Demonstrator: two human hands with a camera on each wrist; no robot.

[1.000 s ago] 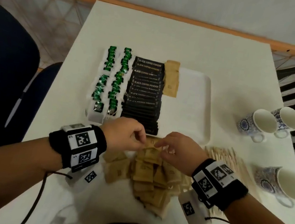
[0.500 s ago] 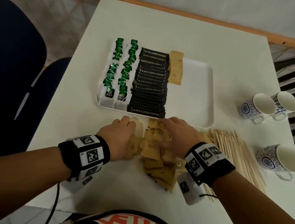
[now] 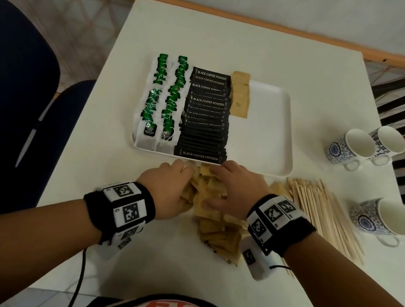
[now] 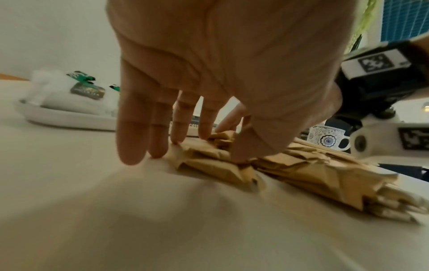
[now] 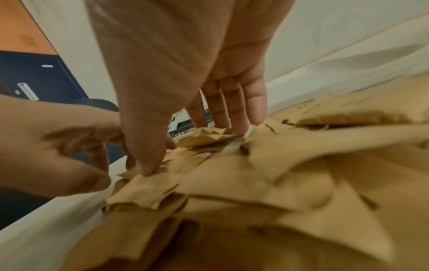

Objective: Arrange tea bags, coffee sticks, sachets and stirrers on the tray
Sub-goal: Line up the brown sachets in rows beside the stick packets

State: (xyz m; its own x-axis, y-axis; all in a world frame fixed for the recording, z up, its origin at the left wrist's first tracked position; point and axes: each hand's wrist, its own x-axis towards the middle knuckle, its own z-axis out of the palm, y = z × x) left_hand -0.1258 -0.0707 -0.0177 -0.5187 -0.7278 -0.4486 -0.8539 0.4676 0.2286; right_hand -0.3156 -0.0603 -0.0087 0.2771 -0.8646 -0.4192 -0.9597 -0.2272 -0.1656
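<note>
A loose pile of brown sachets [image 3: 213, 221] lies on the white table just in front of the white tray [image 3: 262, 135]. My left hand [image 3: 174, 185] presses against the pile's left side, fingers straight, thumb resting on the sachets [image 4: 209, 165]. My right hand [image 3: 233, 185] lies flat on top of the pile [image 5: 255, 183], fingers reaching towards the tray's near rim. On the tray stand two rows of green tea bags [image 3: 162, 97], a column of black coffee sticks [image 3: 204, 128] and a short row of brown sachets [image 3: 240, 99]. Wooden stirrers [image 3: 321, 214] lie right of the pile.
Three patterned mugs [image 3: 350, 146] [image 3: 386, 142] [image 3: 382, 218] stand at the table's right edge. The tray's right half is bare. A dark blue chair [image 3: 11, 104] stands left of the table; a slatted chair is at the far right.
A second ago both hands pinched at sachets just above the pile. They have since dropped onto it and spread flat, closing in on it from both sides.
</note>
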